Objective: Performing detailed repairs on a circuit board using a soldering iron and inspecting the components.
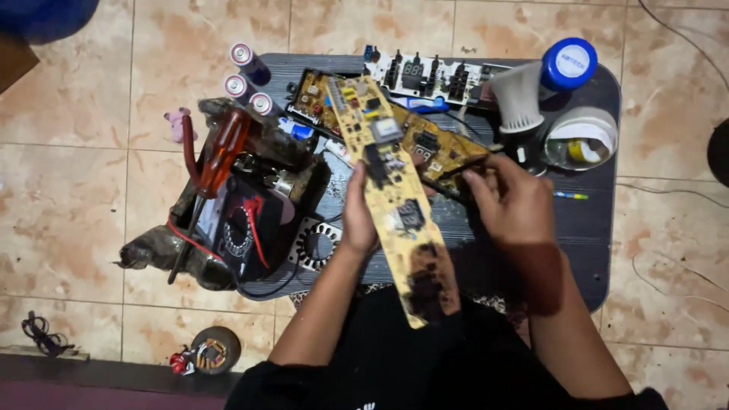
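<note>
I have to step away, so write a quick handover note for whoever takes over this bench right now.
Left hand grips the long yellow circuit board by its left edge; the board's near end is scorched black.
Right hand rests on a second yellow board lying on the dark tray.
A white board lies at the tray's far edge; the red-handled screwdriver lies to the left.
Done: scorched board lifted out for inspection.
Left: nothing visibly repaired yet.

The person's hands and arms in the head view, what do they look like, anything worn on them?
Both forearms are bare up to short black sleeves near the bottom edge. The left hand and right hand wear no gloves, and no rings, watch or bracelet show. A dark reddish blurred patch lies over the right wrist; what it is cannot be told.
</note>
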